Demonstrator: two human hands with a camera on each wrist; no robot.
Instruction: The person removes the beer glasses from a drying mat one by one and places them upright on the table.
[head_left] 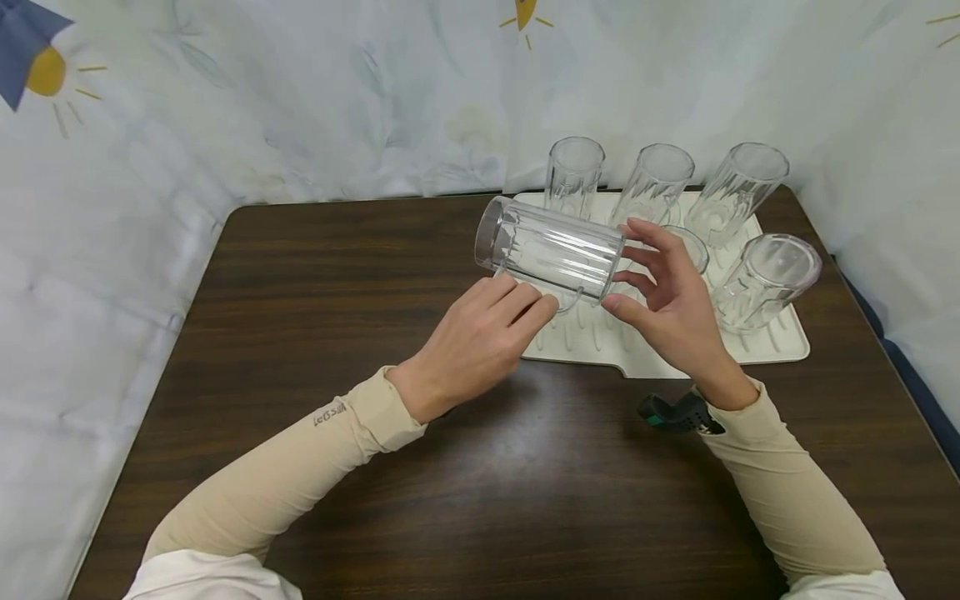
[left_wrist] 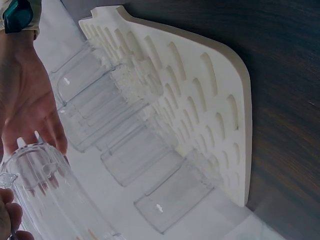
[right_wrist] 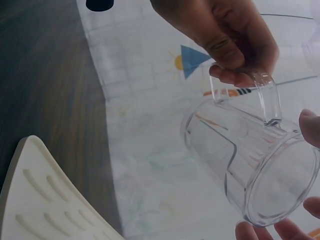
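A clear glass mug (head_left: 558,250) is held tilted nearly on its side above the table, its mouth toward the left. My left hand (head_left: 487,333) grips its handle; the curled fingers around the handle (right_wrist: 270,102) show in the right wrist view. At the base end, my right hand (head_left: 667,300) holds the mug by its edge, with thumb and spread fingertips on opposite sides. How firmly they press cannot be seen. Behind the mug, several similar glasses (head_left: 738,187) stand on a white draining mat (head_left: 780,342). One glass (head_left: 772,279) at the right stands upside down.
The mat, with raised or slotted ridges, lies at the back right of a dark wooden table (head_left: 337,292). A pale patterned cloth (head_left: 337,100) hangs close behind the table. The standing glasses are close to my right hand.
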